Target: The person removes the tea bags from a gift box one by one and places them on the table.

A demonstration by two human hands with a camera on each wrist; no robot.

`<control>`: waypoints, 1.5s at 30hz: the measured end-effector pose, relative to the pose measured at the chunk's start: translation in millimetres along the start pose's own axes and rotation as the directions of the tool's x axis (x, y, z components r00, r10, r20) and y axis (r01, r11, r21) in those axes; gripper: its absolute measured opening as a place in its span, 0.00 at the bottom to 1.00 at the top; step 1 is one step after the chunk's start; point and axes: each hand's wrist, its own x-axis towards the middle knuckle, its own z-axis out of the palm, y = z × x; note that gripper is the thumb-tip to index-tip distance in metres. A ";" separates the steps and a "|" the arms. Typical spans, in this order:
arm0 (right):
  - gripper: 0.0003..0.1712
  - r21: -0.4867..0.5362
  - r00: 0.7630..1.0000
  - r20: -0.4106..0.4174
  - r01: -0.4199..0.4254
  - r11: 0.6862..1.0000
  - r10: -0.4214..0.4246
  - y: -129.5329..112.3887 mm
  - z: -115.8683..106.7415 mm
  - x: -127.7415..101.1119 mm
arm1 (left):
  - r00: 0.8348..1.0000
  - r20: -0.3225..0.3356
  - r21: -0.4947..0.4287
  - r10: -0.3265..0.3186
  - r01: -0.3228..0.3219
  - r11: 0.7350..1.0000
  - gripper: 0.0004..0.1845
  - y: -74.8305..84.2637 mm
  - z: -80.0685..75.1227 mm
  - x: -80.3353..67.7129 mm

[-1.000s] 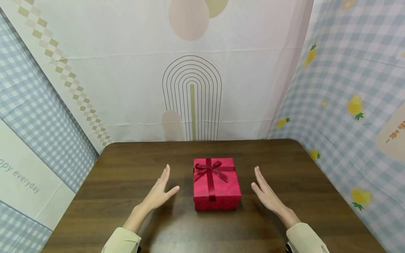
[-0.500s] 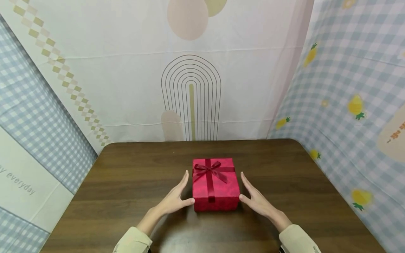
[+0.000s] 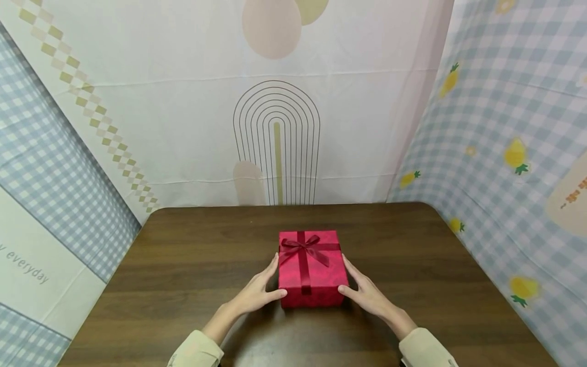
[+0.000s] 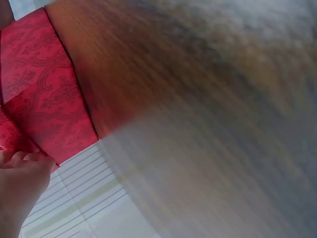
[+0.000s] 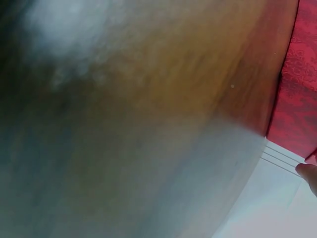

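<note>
Dark wood table in a little booth made of hung cloth: a pale backdrop with an arch print behind it, and blue gingham with pineapples off to the box's right.

The red box sits around the middle of the table, lid on, with a dark red ribbon tied in a bow on top.

Left hand is flat against the box's left wall, fingers straight and together along the side, thumb poking toward the near corner. Right hand mirrors it on the box's right wall, fingers straight and together, thumb at the near right corner. So the box is sandwiched between two palms, and no fingers curl round it.

The left wrist view is mostly blur, but you can make out the box's patterned red side with fingertips right on it. The right wrist view is blurrier still: a strip of red at the edge and one fingertip.
</note>
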 end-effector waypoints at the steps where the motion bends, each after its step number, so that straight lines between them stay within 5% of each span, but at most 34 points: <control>1: 0.40 0.000 1.000 -0.001 0.002 1.000 -0.002 -0.6 -0.3 -0.2 | 1.000 -0.003 -0.001 0.009 -0.009 1.000 0.45 -0.1 0.0 0.2; 14: 0.40 -0.013 0.999 -0.030 0.031 0.999 -0.031 -3.1 -6.0 1.2 | 1.000 -0.008 -0.031 -0.013 0.012 0.999 0.45 7.2 -4.1 3.4; 26: 0.41 -0.001 0.998 -0.047 0.045 0.999 -0.045 33.0 0.7 5.1 | 1.000 -0.017 -0.012 0.002 -0.002 1.000 0.44 9.1 -6.1 5.3; 38: 0.42 -0.018 0.998 -0.049 0.038 0.999 -0.039 28.5 -0.4 5.5 | 1.000 -0.006 -0.025 0.000 0.000 1.000 0.45 14.0 -9.9 6.7; 45: 0.40 0.000 0.999 -0.033 0.041 0.999 -0.041 0.7 -7.6 3.3 | 1.000 -0.006 -0.033 -0.007 0.007 0.999 0.45 14.1 -10.3 4.9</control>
